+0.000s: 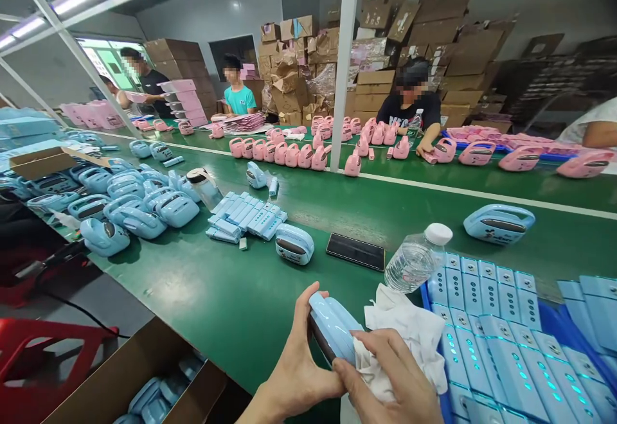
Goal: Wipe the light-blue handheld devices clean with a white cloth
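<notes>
Gripping a light blue speaker [332, 327] at the near edge of the green table [231, 302], the left hand [299, 366] is wrapping its fingers around the speaker's left side, thumb up along the edge. The right hand [385, 376] is pressing a white cloth [409, 340] against the speaker's right side, fingers bent and clamped on the cloth.

Just right of the speaker, a blue tray [549, 321] is holding rows of light blue panels [486, 321]. A clear plastic bottle [417, 257] with a white cap is lying tilted just beyond the cloth, and a black phone [355, 251] is lying flat left of the bottle. Another blue speaker [294, 243] is sitting beyond the held one, with a pile of small blue bars [245, 217] behind it. Further left of the held speaker, many blue speakers [135, 205] are crowding the table. Below and left of it, a cardboard box [139, 379] is holding more blue pieces. Across the table, other people are sitting among pink speakers [289, 153], with stacked cartons [299, 70] behind them.
</notes>
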`<state>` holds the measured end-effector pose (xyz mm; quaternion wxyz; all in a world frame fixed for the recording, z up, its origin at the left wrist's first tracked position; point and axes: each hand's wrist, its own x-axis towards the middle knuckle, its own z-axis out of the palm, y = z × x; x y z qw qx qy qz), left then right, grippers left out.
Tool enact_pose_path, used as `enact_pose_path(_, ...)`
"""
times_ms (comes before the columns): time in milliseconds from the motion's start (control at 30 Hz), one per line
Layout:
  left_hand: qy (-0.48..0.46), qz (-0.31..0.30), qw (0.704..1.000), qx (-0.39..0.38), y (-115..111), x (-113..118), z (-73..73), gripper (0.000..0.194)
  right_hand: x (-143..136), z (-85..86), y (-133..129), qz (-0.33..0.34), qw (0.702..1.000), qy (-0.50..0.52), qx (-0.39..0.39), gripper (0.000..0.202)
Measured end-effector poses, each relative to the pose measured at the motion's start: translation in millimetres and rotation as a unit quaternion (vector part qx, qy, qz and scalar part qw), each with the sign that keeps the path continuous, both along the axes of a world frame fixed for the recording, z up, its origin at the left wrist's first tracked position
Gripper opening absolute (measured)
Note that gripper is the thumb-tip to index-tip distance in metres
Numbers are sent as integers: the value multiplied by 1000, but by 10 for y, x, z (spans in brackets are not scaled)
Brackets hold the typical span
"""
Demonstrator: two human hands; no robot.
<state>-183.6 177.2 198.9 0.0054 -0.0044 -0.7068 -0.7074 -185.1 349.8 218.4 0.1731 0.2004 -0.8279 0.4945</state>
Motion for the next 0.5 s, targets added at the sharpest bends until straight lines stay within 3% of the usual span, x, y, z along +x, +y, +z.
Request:
enact_pose_path(133,-20,-32,998,-44,-64,51,-30,116,-39,-117,43,46,997,43,47,12)
enact_pose_path(233,22,-60,993,-97,-188,96,-27,113,-26,-184,18,64,997,19,31,14)
enact_pose_path(400,171,-76,963,-194,-402,86,63,52,-15,-154,-100,93,995,12,-16,16)
enact_pose_path(500,223,-86,936,-259,-467,3,156,38,-56,-118,-117,107,994,10,-10,14)
